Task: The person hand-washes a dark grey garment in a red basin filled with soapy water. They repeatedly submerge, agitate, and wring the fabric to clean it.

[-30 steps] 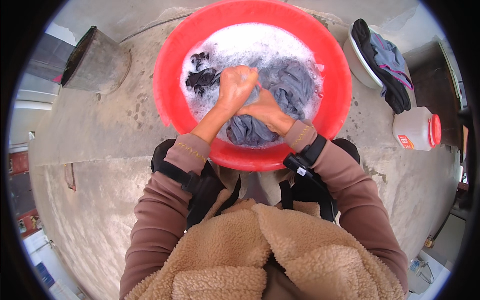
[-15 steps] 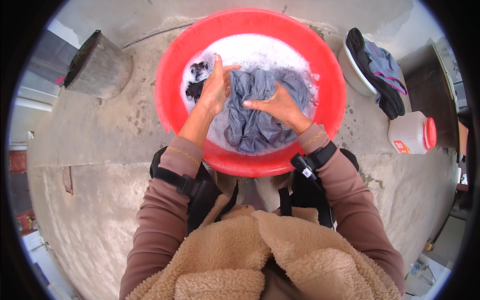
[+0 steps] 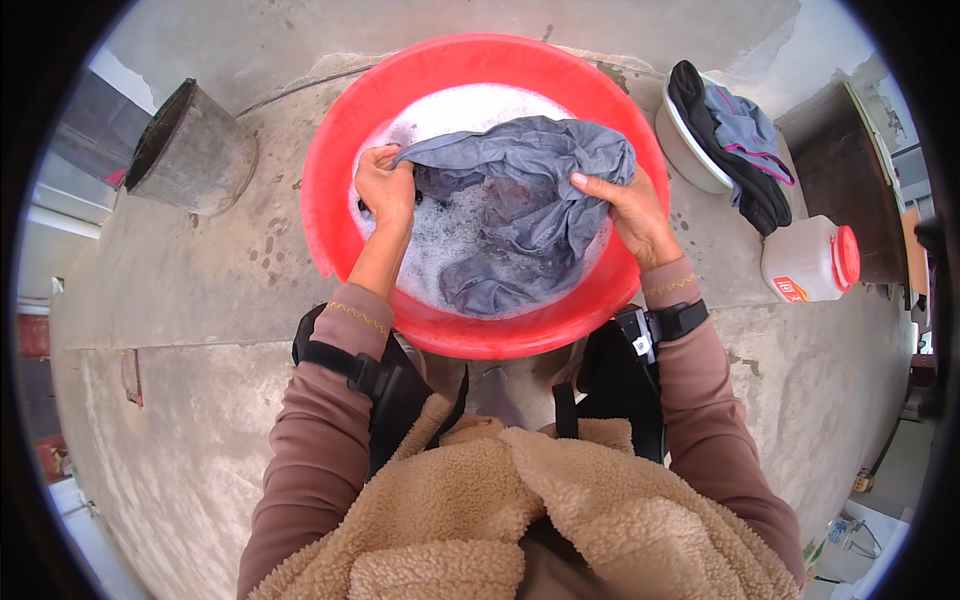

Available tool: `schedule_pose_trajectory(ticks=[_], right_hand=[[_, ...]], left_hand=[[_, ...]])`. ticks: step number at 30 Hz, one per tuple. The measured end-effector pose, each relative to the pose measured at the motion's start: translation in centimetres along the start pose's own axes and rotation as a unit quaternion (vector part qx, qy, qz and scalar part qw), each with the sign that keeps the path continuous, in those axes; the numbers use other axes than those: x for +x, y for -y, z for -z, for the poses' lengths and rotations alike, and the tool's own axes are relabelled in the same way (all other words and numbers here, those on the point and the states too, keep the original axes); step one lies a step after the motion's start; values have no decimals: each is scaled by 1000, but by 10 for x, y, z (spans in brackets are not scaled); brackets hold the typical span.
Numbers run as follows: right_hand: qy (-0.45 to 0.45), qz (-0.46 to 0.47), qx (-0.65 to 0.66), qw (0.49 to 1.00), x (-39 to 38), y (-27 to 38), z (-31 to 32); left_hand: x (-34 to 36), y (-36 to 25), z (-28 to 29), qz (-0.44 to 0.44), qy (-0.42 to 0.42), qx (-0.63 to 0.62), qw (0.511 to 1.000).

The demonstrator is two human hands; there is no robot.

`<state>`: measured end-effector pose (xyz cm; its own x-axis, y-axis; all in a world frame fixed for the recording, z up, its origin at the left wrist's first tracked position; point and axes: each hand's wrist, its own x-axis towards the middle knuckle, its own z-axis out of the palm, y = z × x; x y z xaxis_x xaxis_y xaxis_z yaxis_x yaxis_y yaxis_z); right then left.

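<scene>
A wet blue-grey garment [image 3: 530, 150] is stretched between my two hands over a large red basin [image 3: 340, 130]. My left hand [image 3: 385, 185] pinches one corner of the cloth at the left side of the basin. On the right, my right hand [image 3: 638, 212] grips a bunched part of it, thumb on top. The garment's lower folds hang into the soapy water [image 3: 425, 260], which carries white foam at the far side. A bit of dark cloth shows beside my left hand, mostly hidden by it.
A grey bucket [image 3: 205, 150] stands at the far left. At the far right, a white basin [image 3: 690, 150] has black and blue-grey clothes [image 3: 745, 130] draped over it. Nearer lies a whitish plastic jar [image 3: 800, 265] with a red lid. A dark cabinet [image 3: 850, 180] is behind it.
My hands have moved apart, spreading the garment from a bunch into a stretched span. My left hand, open before, has closed on a corner; my right hand has shifted right with the cloth.
</scene>
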<state>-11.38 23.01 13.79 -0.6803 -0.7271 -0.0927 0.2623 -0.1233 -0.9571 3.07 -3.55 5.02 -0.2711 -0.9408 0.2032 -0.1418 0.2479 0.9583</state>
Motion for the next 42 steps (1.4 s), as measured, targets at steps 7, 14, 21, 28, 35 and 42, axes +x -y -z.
schedule_pose_trajectory(ticks=[7, 14, 21, 28, 35, 42], right_hand=[[52, -21, 16, 998, -5, -1, 3], [195, -57, -78, 976, -12, 0, 0], [56, 10, -145, 988, 7, -23, -16], [28, 101, -269, 958, 20, -52, -27], [-113, 131, -138, 975, 32, -44, -11], [-208, 64, 59, 974, 40, -22, 26]], left_hand=[[-9, -23, 13, 214, 248, 194, 925], [-18, -29, -6, 389, 355, -465, 712], [-29, -48, 1, 327, 399, -533, 670], [-35, -49, -3, 287, 404, -432, 754], [-36, -45, -9, 299, 302, -254, 869], [-8, -29, 13, 284, 206, -237, 906]])
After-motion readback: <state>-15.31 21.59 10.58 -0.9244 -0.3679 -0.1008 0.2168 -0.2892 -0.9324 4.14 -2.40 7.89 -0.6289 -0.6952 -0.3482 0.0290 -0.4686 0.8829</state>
